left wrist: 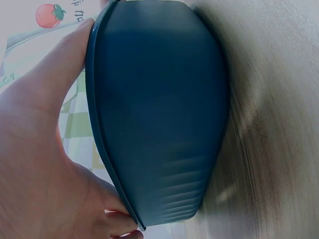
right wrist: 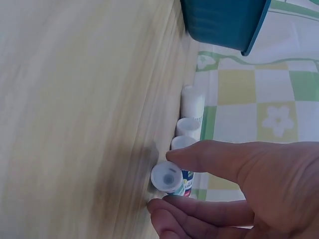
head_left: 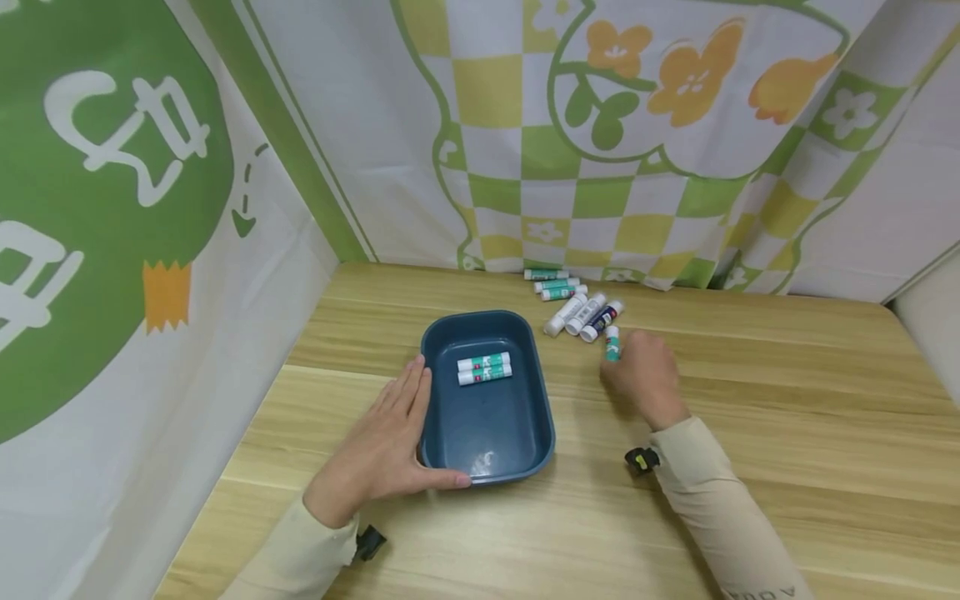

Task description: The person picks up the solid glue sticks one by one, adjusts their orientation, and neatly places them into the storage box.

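Note:
My left hand (head_left: pixel 386 442) rests along the left side of a dark blue plastic bin (head_left: pixel 546 392), its fingers straight against the rim and its thumb on the near edge. In the left wrist view the bin's wall (left wrist: pixel 159 99) fills the middle. Two green-and-white glue sticks (head_left: pixel 484 376) lie side by side inside the bin. To the right, my right hand (head_left: pixel 647 375) pinches another green-and-white glue stick (head_left: pixel 612 342) between thumb and fingers. The right wrist view shows its round white end (right wrist: pixel 167 176) between them, low over the wood.
Left of the pinched stick lie a navy glue stick (head_left: pixel 602 321) and two whitish sticks (head_left: pixel 576 313). Behind them are three green-and-white glue sticks (head_left: pixel 557 285), close to the patterned curtain (head_left: pixel 600 200) at the wooden table's (head_left: pixel 787 400) back edge.

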The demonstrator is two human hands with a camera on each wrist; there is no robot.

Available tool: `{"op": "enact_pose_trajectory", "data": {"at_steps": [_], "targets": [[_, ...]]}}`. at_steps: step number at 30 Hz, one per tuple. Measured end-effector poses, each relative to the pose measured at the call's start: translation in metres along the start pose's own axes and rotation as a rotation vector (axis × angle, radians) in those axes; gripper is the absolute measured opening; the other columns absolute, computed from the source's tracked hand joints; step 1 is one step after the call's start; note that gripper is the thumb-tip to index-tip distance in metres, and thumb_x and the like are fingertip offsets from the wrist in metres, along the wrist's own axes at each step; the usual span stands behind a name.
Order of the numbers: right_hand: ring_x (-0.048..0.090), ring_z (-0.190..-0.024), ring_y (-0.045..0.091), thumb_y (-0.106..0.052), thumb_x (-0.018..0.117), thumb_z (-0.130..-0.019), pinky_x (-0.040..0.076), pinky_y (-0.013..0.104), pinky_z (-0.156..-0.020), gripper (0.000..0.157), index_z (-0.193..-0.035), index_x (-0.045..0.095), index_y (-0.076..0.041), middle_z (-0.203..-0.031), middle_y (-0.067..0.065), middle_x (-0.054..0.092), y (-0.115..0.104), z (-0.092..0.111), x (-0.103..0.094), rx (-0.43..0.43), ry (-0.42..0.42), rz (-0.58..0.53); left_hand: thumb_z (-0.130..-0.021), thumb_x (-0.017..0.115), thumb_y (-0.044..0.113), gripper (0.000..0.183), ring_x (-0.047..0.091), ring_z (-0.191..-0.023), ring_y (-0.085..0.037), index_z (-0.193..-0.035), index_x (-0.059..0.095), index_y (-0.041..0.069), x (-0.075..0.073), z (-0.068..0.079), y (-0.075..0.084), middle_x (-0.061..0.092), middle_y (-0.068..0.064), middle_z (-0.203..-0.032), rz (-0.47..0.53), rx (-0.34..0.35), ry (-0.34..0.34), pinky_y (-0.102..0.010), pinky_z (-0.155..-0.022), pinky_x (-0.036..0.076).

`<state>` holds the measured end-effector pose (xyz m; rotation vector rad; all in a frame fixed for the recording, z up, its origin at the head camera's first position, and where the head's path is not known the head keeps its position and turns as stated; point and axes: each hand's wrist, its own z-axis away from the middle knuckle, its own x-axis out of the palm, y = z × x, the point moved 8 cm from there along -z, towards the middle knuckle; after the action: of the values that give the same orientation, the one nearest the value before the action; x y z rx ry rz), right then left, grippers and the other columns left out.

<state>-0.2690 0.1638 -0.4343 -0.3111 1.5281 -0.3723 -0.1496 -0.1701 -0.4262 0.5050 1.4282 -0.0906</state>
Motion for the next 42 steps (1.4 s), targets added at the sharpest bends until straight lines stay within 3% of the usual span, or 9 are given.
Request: {"op": "enact_pose_trajectory", "data": {"at_steps": [17, 25, 30, 37, 42], "targets": [[0.046, -0.054, 0.016, -0.01, 0.07, -0.088, 0.039, 0.027, -0.047, 0.031, -0.063, 0.053, -0.01, -0.057, 0.001, 0.051, 0.02, -0.002, -0.002, 0.006, -0.109, -0.038, -0.071, 0.064, 0.094, 0.147, 0.008, -0.167, -0.035, -0.167, 0.013, -0.004, 0.0, -0.001, 0.0, 0.003, -0.02, -0.178, -0.004, 0.004, 0.003, -0.055, -0.134, 0.022], [0.053, -0.063, 0.024, -0.008, 0.069, -0.08, 0.039, 0.031, -0.051, 0.018, -0.063, 0.063, -0.007, -0.064, 0.007, 0.06, 0.014, -0.002, -0.016, -0.097, -0.026, -0.029, -0.071, 0.066, 0.093, 0.147, 0.008, -0.167, -0.036, -0.167, 0.012, -0.005, -0.001, -0.001, 0.0, 0.002, -0.021, -0.178, 0.003, 0.011, 0.004, -0.055, -0.134, 0.022], [0.055, -0.062, 0.025, -0.009, 0.073, -0.085, 0.041, 0.031, -0.051, 0.016, -0.071, 0.07, -0.002, -0.069, 0.011, 0.066, 0.007, -0.001, -0.024, -0.151, 0.035, -0.036, -0.071, 0.066, 0.092, 0.146, 0.008, -0.167, -0.036, -0.167, 0.013, -0.005, -0.002, 0.0, 0.001, 0.003, -0.022, -0.178, 0.004, 0.013, 0.006, -0.055, -0.134, 0.021], [0.06, -0.062, 0.022, -0.007, 0.074, -0.091, 0.047, 0.029, -0.054, 0.015, -0.094, 0.075, 0.008, -0.08, 0.019, 0.073, -0.002, 0.001, -0.028, -0.177, 0.009, -0.091, -0.072, 0.065, 0.093, 0.146, 0.007, -0.167, -0.035, -0.167, 0.013, -0.005, -0.002, 0.0, 0.001, 0.002, -0.022, -0.178, -0.005, 0.016, 0.005, -0.054, -0.134, 0.021], [0.064, -0.067, 0.025, -0.003, 0.073, -0.088, 0.054, 0.037, -0.06, 0.011, -0.094, 0.076, 0.005, -0.083, 0.019, 0.075, -0.012, 0.002, -0.033, -0.252, 0.042, -0.095, -0.072, 0.065, 0.093, 0.146, 0.007, -0.167, -0.035, -0.167, 0.013, -0.005, -0.002, 0.0, 0.0, 0.002, -0.022, -0.178, -0.006, 0.014, 0.0, -0.054, -0.134, 0.021]]}}
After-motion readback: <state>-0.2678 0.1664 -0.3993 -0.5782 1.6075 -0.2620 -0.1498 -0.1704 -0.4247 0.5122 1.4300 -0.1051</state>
